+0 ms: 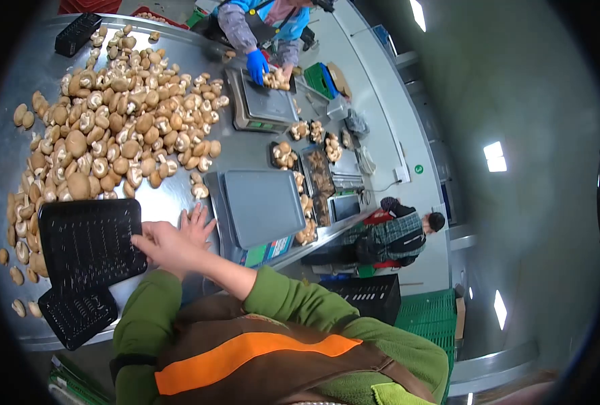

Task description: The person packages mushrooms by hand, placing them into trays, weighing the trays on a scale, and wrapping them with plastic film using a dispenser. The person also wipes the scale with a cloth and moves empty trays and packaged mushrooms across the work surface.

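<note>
My right hand [157, 244] grips the edge of a black plastic tray [91, 239], fingers closed on its rim. The tray is tilted and shows its ridged base, with nothing in it. My right forearm crosses over the left wrist. My left hand [196, 227] lies with fingers spread near the steel tabletop, beside a weighing scale [259, 206] with a grey platform. Below the held tray is a second black tray [80, 316] at the table edge. A big heap of brown mushrooms [114, 121] spreads just beyond my hands.
Across the table a person with a blue glove [256, 66] handles mushrooms at another scale [266, 101]. Filled mushroom trays [285, 156] stand to the right of my scale. Another person [394, 239] is farther right, near green crates [424, 317]. A black tray [77, 34] sits far left.
</note>
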`<state>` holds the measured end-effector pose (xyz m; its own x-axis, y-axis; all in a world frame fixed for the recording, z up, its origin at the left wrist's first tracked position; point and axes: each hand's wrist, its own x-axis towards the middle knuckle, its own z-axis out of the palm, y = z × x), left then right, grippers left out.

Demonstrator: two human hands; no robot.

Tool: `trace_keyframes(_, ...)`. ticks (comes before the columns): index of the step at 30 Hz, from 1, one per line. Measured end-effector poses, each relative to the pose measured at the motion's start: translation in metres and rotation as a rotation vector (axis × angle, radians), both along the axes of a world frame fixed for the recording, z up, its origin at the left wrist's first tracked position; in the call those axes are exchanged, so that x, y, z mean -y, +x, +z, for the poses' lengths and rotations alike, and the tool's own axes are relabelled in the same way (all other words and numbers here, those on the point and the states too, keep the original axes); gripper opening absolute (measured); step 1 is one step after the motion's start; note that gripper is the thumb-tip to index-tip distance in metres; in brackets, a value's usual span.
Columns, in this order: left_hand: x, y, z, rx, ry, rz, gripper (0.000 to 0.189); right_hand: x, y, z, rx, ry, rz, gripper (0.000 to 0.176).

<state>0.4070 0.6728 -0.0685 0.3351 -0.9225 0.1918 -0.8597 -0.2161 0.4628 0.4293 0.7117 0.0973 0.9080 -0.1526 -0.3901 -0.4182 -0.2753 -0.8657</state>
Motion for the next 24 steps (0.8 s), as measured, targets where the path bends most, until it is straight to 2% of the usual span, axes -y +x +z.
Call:
trace_keyframes(1, 0.005, 0.003, 0.003, 0.004, -0.018, 0.007, 0.067, 0.001, 0.003, 0.001, 0.082, -0.267, 0.135, 0.031)
trace_keyframes(2, 0.010, 0.006, 0.005, 0.006, -0.031, 0.012, 0.064, -0.003, 0.005, 0.002, 0.191, -0.385, 0.194, 0.029)
trace_keyframes(3, 0.013, 0.007, 0.005, -0.002, -0.050, 0.058, 0.051, -0.007, 0.007, -0.002, 0.199, -0.392, 0.178, 0.028)
trace_keyframes(7, 0.014, 0.014, -0.006, -0.030, -0.067, 0.038, 0.040, -0.010, 0.009, -0.029, 0.196, -0.439, 0.179, 0.026)
trace_keyframes(9, 0.012, 0.011, -0.010, -0.104, -0.100, 0.057, 0.030, -0.012, 0.006, -0.034, 0.207, -0.408, 0.171, 0.026)
trace_keyframes(11, 0.009, 0.010, -0.014, -0.109, -0.130, 0.090, 0.028, -0.012, 0.009, -0.034, 0.224, -0.373, 0.177, 0.026)
trace_keyframes(13, 0.001, 0.013, -0.016, -0.106, -0.152, 0.124, 0.026, -0.005, 0.018, -0.036, 0.107, -0.177, 0.037, 0.027)
trace_keyframes(14, -0.004, 0.016, -0.013, -0.132, -0.172, 0.171, 0.026, -0.003, 0.021, -0.047, 0.087, -0.165, -0.057, 0.028)
trace_keyframes(16, -0.018, 0.020, -0.009, -0.156, -0.171, 0.220, 0.025, -0.002, 0.026, -0.061, 0.096, -0.196, -0.067, 0.027)
trace_keyframes(18, -0.035, 0.021, -0.005, -0.160, -0.216, 0.247, 0.026, -0.008, 0.030, -0.069, 0.080, -0.159, -0.055, 0.026)
trace_keyframes(21, -0.063, 0.014, -0.026, -0.207, -0.172, 0.207, 0.032, -0.021, 0.035, -0.074, 0.125, -0.081, 0.037, 0.026)
trace_keyframes(24, -0.085, 0.002, -0.042, -0.172, -0.227, 0.174, 0.038, -0.036, 0.037, -0.061, 0.163, -0.119, 0.107, 0.026)
